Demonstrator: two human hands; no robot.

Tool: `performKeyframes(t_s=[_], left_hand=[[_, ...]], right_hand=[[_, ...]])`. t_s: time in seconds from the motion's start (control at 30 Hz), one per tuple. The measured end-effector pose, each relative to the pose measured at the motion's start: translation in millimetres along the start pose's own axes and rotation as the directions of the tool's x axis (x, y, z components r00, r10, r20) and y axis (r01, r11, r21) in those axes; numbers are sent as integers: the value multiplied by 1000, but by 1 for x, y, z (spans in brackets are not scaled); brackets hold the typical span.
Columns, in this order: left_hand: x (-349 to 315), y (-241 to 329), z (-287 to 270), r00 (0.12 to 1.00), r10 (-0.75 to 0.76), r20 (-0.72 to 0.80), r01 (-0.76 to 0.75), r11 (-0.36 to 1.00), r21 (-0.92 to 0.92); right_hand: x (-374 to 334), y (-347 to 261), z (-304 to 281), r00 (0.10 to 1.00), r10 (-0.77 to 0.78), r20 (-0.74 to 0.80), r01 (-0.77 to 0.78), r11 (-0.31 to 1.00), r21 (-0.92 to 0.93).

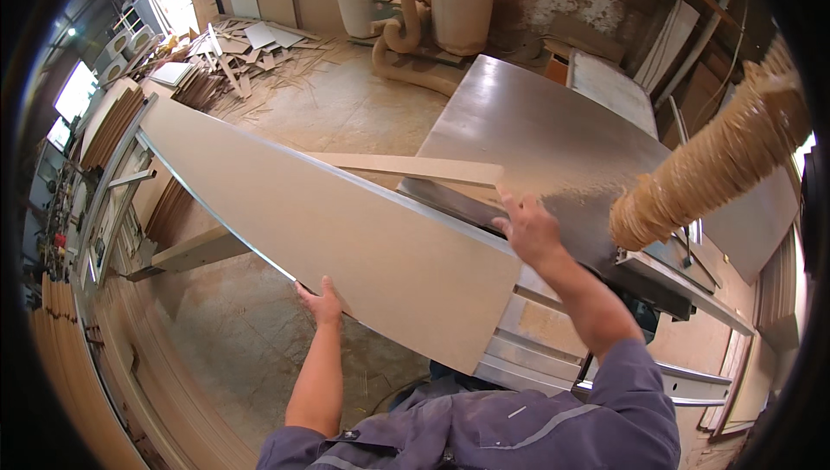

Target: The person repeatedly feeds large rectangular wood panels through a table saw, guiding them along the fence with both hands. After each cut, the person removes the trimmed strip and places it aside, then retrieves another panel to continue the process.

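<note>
A metal table (510, 115) carries sawdust (577, 188) and one end of a strip (406, 166); left of the table, scraps (246, 53) lie on the floor (367, 94).

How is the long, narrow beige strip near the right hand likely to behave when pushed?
The strip may slide fairly easily, since the grey metal tabletop beneath its right end looks smooth. Pushed further left, it might tip, as much of it extends past that tabletop's edge. Being slender, it may flex slightly.

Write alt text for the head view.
A person's left hand touches the near edge of a tan board; the right hand is at the end of a narrow strip. A metal table and thick hose are at right.
</note>
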State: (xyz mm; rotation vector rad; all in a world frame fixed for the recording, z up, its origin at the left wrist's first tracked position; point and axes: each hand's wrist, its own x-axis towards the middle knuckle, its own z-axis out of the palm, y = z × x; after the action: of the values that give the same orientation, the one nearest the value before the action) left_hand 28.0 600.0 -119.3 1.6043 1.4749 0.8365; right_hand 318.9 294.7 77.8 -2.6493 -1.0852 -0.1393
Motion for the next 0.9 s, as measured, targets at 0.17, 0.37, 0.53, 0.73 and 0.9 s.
performKeyframes(t_s=[0.17, 0.37, 0.53, 0.73, 0.9], left_hand=[[24, -4, 2, 1000, -5, -6, 5, 1000, 16], [32, 1, -14, 998, 20, 58, -25, 997, 71], [37, -2, -30, 965, 65, 254, -106, 983, 150], [95, 72, -89, 701, -51, 711, -341, 852, 397], [140, 135, 29, 584, 525, 620, -639, 768, -48]], right_hand=[[77, 27, 49, 973, -134, 185, 163, 975, -149], [89, 56, 110, 943, -333, -17, 330, 940, -86], [80, 65, 120, 925, -380, -20, 362, 895, -262], [78, 60, 111, 943, -280, 180, 331, 850, -411], [79, 79, 122, 952, -258, 162, 304, 835, -458]])
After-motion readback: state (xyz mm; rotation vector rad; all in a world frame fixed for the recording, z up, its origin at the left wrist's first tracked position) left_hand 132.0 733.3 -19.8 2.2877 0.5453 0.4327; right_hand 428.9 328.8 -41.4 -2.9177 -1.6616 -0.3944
